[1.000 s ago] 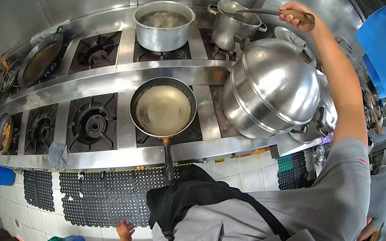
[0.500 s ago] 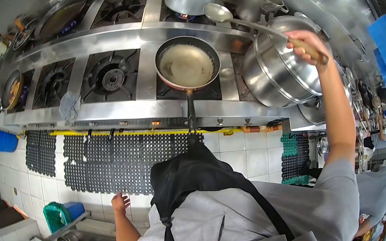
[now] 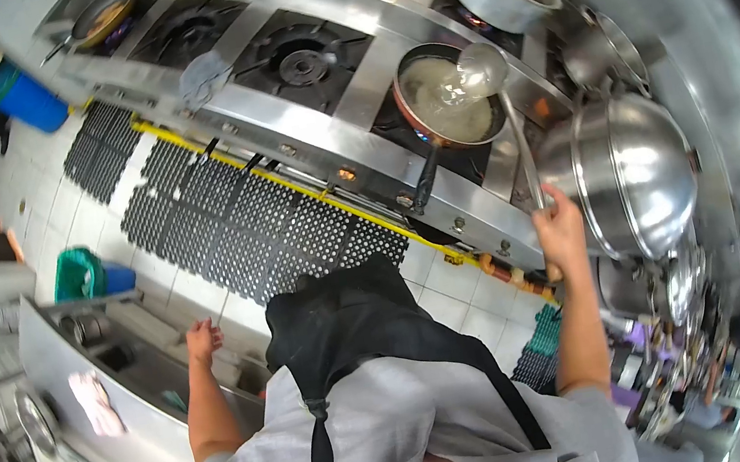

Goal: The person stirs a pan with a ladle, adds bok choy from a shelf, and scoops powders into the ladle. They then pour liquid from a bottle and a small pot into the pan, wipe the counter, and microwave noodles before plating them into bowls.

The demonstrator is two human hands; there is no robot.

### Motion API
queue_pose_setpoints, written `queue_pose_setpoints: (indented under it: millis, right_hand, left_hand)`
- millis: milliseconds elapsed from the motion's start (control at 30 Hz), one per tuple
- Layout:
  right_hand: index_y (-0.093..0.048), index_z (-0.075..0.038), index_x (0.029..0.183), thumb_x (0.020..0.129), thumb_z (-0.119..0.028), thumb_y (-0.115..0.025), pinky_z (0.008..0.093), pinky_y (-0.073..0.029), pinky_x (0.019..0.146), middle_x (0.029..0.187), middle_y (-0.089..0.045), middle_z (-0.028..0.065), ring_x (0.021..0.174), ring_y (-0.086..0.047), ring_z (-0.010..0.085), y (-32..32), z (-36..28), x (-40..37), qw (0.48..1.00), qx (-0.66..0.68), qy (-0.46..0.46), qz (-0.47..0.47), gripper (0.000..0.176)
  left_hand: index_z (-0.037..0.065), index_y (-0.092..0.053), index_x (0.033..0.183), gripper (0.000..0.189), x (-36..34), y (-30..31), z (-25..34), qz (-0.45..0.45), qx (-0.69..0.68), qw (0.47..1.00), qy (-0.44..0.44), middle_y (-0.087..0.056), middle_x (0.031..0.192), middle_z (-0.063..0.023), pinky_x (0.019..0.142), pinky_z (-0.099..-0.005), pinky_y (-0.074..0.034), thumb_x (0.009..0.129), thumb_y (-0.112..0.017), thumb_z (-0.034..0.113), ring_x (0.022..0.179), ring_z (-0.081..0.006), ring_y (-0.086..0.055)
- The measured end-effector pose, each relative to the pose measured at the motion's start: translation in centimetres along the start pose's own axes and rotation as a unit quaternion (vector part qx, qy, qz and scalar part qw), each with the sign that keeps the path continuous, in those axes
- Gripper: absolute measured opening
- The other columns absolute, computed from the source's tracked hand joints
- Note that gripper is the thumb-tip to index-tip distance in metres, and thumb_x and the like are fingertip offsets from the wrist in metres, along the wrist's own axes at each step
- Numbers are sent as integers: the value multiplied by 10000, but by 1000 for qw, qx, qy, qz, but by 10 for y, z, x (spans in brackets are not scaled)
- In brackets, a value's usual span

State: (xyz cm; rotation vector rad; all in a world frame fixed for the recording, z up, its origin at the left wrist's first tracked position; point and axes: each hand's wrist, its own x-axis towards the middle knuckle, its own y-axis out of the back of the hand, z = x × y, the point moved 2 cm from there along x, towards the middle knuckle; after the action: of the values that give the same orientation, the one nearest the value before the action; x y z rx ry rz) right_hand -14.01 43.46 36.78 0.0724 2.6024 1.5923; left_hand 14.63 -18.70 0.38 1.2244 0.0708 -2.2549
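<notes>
My right hand is closed around the long handle of a ladle. The round bowl of that ladle overlaps the right side of a frying pan, in which a pale, cloudy liquid shows bright ripples. The pan sits on a front burner, its black handle pointing toward me. Behind it, a deep aluminium pot stands over a lit flame. To the left, away from the stove, my left hand hangs with loosely curled fingers and nothing visible in it, near the steel counter.
A large shiny steel pot stands close to the right of my right hand. Another pan with food is at the stove's far left. Black perforated mats cover part of the tiled floor. A cloth lies on the stove's front edge.
My right hand has swung down and toward me, bringing the ladle from beside the back pot to over the frying pan. The liquid now ripples. The whole view has turned and shifted.
</notes>
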Motion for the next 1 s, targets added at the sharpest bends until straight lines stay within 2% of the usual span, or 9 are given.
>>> queue_pose_setpoints:
  millis: [100,233,367,433,533,733,800,900,1000]
  right_hand:
    - [-469,-6,1309,776,-119,-560,406,-475,804,929,-652,236,910,-650,334,-23,9,-7,999,-6,-7,42,553]
    - [-446,21,1338,782,-74,-536,379,-470,844,1049,-642,230,892,-616,262,-38,28,6,998,42,41,16,572]
    - [-467,4,1324,729,-28,-541,470,-458,843,1074,-617,269,953,-603,428,-64,87,52,960,-116,252,27,600]
    - [-395,-113,1371,746,-14,-543,490,-454,874,1100,-601,291,978,-594,451,-56,51,40,975,-197,84,-67,650]
    - [-356,-162,1387,757,-15,-547,502,-455,865,1097,-602,295,1002,-584,461,-65,62,45,966,-214,140,-48,674]
    - [-327,-20,1393,817,-60,-532,462,-436,939,1219,-544,294,1097,-546,445,-91,74,70,961,-214,146,-94,613]
    - [-375,-8,1385,828,-138,-545,399,-385,1020,1304,-503,280,1224,-488,386,-101,78,82,961,-175,102,-190,597]
    - [-638,-12,1010,745,-470,-694,462,-515,727,958,-679,172,809,-654,345,-127,155,130,953,-206,187,-123,532]
    - [-639,11,955,759,-443,-674,441,-521,691,872,-669,189,791,-647,347,-139,124,117,960,-193,174,-105,496]
  left_hand:
    - [65,-539,1072,276,-40,-4,-4,40,-98,994,-11,-661,899,-96,566,-326,-507,930,-550,301,668,-186,-631]
    - [39,-575,1073,286,-108,-22,17,75,-203,974,-71,-663,921,-107,600,-292,-535,929,-561,285,713,-174,-643]
    - [55,-574,1061,265,-155,-6,22,151,-281,934,-160,-655,890,-93,617,-278,-514,928,-590,283,677,-150,-616]
    - [64,-526,1126,288,-184,3,28,211,-357,897,-155,-650,916,-115,596,-309,-503,929,-585,265,679,-178,-625]
    - [68,-505,1141,291,-219,37,23,260,-445,838,-180,-645,910,-117,588,-304,-491,932,-573,258,672,-178,-616]
    - [55,-497,1106,267,-226,139,-9,400,-517,734,-185,-641,883,-103,549,-280,-458,916,-558,231,653,-159,-593]
    - [41,-504,1076,245,-226,170,-15,439,-529,703,-181,-646,868,-100,517,-272,-449,917,-557,220,620,-152,-588]
    - [22,-513,1041,237,-223,213,-15,471,-549,664,-190,-645,844,-99,487,-259,-423,903,-556,210,583,-137,-564]
    - [22,-519,1031,229,-192,244,-20,492,-518,676,-182,-647,828,-101,461,-251,-406,900,-556,207,545,-127,-542]
